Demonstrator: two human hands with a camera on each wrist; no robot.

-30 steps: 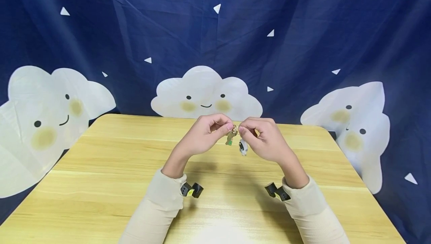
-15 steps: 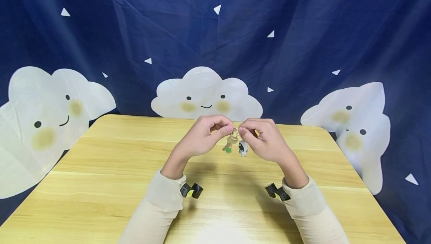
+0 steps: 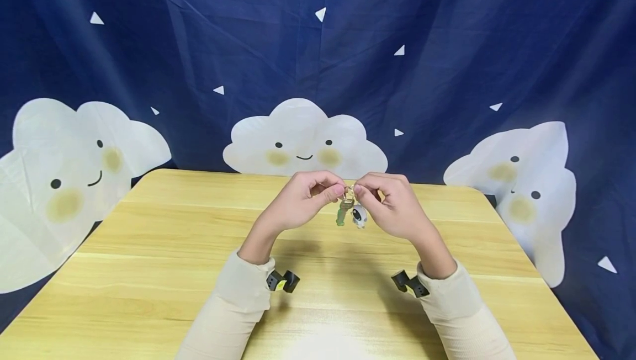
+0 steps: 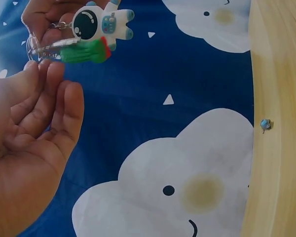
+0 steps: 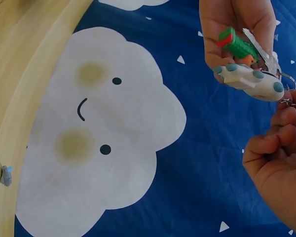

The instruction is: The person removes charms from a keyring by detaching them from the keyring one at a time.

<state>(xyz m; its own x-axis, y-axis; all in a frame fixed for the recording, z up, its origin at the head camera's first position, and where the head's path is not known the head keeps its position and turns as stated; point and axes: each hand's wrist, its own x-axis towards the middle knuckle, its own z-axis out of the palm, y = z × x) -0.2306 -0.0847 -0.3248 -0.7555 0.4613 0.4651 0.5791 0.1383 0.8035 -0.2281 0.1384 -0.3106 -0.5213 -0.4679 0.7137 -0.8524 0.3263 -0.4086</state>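
Above the far part of the wooden table [image 3: 149, 227], my two hands meet fingertip to fingertip at a thin metal key ring [image 4: 31, 48]. My left hand [image 3: 308, 200] pinches the ring between thumb and fingertips. With thumb and index finger, my right hand [image 3: 390, 202] pinches the small chain [image 5: 286, 102] joined to it. Below the fingers dangle a key [image 3: 346, 204], a green figure charm [image 4: 84, 52] with a red end and a white astronaut charm [image 4: 106, 24] with a dark visor and blue details. The fingertips partly hide the ring.
A small grey-blue item [image 4: 266, 124] lies on the wood near the far edge in both wrist views. Behind the table hangs a dark blue curtain [image 3: 278, 34] printed with smiling clouds and white triangles. Black wrist cameras [image 3: 283, 281] sit at both cuffs.
The key and green charm have dropped lower below the fingers, then swung round and slightly right toward the astronaut charm. The astronaut has turned a little. Both hands have stayed nearly in place.
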